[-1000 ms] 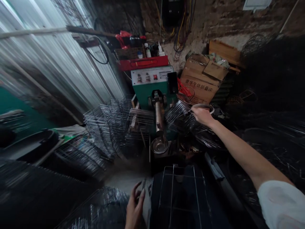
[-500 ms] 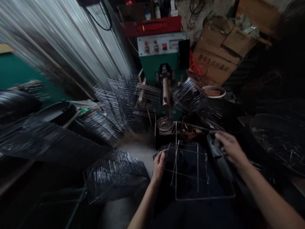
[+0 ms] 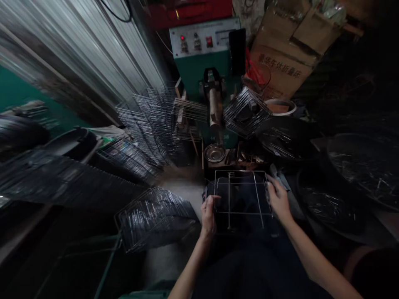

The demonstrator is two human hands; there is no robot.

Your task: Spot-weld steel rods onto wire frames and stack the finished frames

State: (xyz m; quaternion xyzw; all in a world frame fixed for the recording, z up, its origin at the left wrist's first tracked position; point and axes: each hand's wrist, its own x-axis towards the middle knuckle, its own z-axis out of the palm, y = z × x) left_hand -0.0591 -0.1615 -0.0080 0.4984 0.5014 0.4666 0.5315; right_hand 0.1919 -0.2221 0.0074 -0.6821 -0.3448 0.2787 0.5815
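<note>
In front of my body is a rectangular wire frame (image 3: pixel 241 213) made of thin metal rods with a few cross wires. My left hand (image 3: pixel 208 214) is closed on its left edge, the thumb lying along the side rod. Around the right edge, near the upper corner, my right hand (image 3: pixel 278 201) is closed, its fingertips partly hidden by the rod. Dark clothing lies behind the frame, so some thin wires are hard to make out. Just beyond it is a small round metal dish (image 3: pixel 215 153) beneath the machine's arm.
A green machine (image 3: pixel 188 74) with a switch panel stands ahead. Stacked wire racks (image 3: pixel 146 124) lean to its left, and another bundle (image 3: pixel 156 222) sits by my left arm. Dark basins (image 3: pixel 280 143) with metal pieces are on the right. A cardboard box (image 3: pixel 280 62) stands behind.
My right hand has come left and down from beside the frame onto its right edge. The frame's loose wire loop has swung into line with the rest. The view has tipped slightly downward.
</note>
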